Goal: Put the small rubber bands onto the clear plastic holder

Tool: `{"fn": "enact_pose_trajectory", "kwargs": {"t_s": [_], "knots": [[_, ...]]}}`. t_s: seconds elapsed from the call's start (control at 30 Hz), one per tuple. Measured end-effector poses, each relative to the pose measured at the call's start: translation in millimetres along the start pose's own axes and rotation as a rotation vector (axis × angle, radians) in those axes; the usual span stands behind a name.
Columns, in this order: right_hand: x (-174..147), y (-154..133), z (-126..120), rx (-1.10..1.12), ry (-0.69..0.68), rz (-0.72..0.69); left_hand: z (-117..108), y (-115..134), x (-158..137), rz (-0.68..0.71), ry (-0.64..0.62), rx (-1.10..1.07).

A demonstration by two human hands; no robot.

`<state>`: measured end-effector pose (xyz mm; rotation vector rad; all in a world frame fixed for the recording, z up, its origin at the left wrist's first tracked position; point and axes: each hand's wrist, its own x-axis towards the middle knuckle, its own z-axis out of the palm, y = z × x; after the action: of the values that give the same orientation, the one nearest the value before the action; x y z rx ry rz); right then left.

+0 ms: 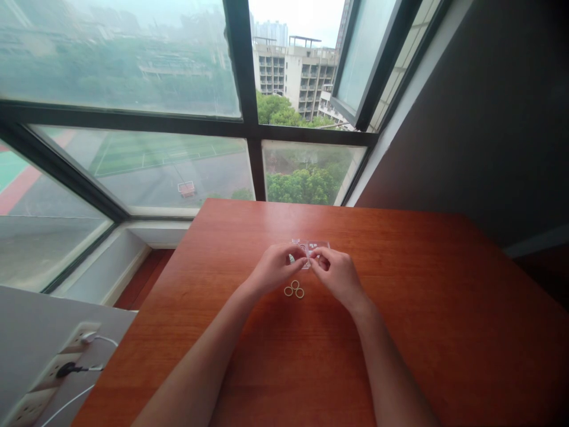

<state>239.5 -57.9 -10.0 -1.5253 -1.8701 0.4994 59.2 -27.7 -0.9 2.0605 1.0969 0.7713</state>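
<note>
A small clear plastic box (320,244) lies on the wooden table, partly hidden behind my fingers. My left hand (278,264) is at its left side, thumb and fingers drawn together in a pinch. From the right, my right hand (338,273) comes in with thumb and forefinger pinched too, so the fingertips of both hands almost meet in front of the box. What lies between the fingertips is too small to make out. Just nearer to me, three thin gold-coloured rings (288,291) lie close together in a triangle on the tabletop.
The reddish-brown table (422,284) reaches to the windows, whose dark frame (255,169) rises behind its far edge. One window sash (367,65) at upper right stands ajar. At lower left, wall sockets (48,370) hold plugs with cables beside the table's left edge.
</note>
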Motion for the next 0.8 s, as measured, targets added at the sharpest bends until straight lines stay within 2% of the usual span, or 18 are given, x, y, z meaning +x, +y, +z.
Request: {"fn": "enact_pose_trajectory", "kwargs": {"t_s": [0.17, 0.4, 0.57, 0.8], "knots": [[0, -2, 0, -0.017, -0.002, -0.001, 4, -1, 1, 0.000, 0.007, 0.006], [0, -1, -1, -0.041, -0.004, 0.014, 7, -7, 0, 0.029, 0.127, 0.219], [0, -1, -1, -0.059, -0.038, 0.024, 3, -11, -1, 0.035, 0.085, 0.283], [-1, 0, 1, -0.061, -0.145, 0.020, -9, -15, 0, 0.016, 0.119, 0.278]]}}
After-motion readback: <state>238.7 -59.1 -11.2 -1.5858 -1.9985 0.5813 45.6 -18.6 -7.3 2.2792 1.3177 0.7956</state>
